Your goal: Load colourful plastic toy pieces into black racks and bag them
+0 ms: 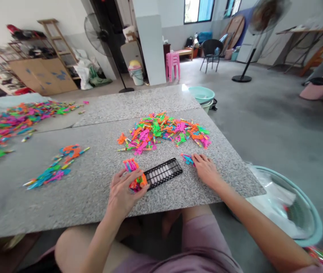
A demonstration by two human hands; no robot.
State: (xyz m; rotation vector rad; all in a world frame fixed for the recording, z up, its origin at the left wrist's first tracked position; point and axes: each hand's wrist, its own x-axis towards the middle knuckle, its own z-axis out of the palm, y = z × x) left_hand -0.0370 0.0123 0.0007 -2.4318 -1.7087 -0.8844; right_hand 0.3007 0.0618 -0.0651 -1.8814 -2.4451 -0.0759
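On the granite table, my left hand (124, 189) is wrapped around a bunch of orange, pink and green plastic toy-gun pens (131, 165). The bunch lies at the left end of a black lattice basket (164, 173), whose bottom shows through its slots; fingers hide part of both. Right of the basket, my right hand (206, 169) has its fingers closed over a blue toy-gun pen (188, 159) with a pink tip. Its fingers cover the near end. Beyond both hands lies a heap of mixed bright toy-gun pens (157, 131).
A smaller group of pens (55, 168) lies to the left, with a large pile (19, 121) behind it. By the table's right edge stand a turquoise basin (202, 93) and a mesh basket (313, 216) holding plastic bags. Standing fans (242, 78) are on the floor.
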